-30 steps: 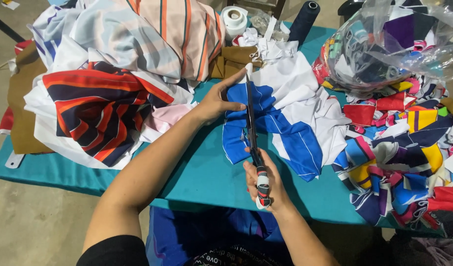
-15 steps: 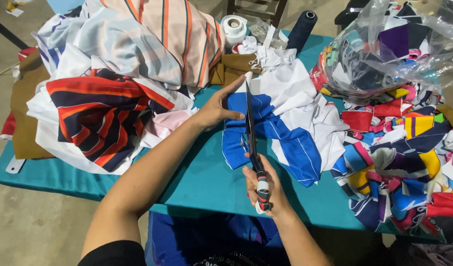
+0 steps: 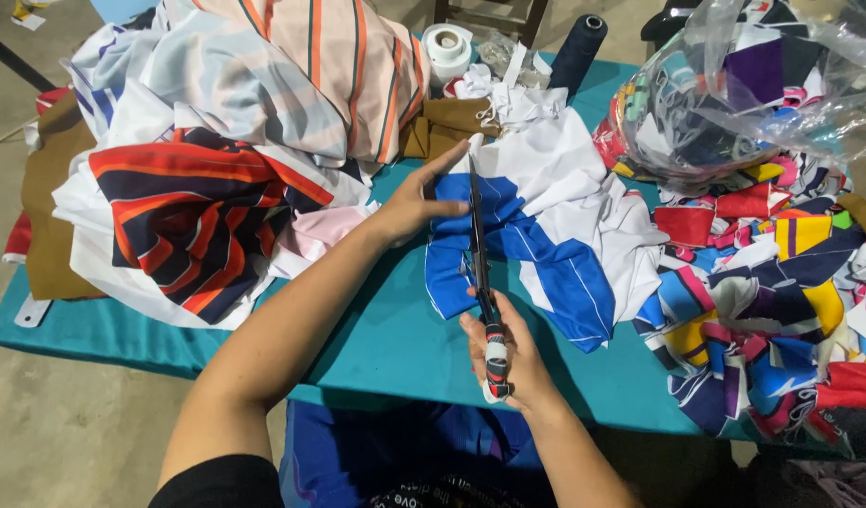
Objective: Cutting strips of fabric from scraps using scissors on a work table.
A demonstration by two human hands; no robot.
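Scissors (image 3: pixel 480 263) clamped in right hand (image 3: pixel 503 353) cross blue-white cloth (image 3: pixel 546 235); left hand (image 3: pixel 419 202) spread flat.

Both forearms are bare to the elbow, the left hand (image 3: pixel 416 202) and right hand (image 3: pixel 508 357) ungloved and ringless, with a black short sleeve (image 3: pixel 221 480) at seven o'clock.

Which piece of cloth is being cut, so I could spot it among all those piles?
Start at the teal table and look at its middle, between the striped heap and the multicoloured scraps. The cloth lies under the left hand, with the scissors running along it. It alone is plain blue and white.
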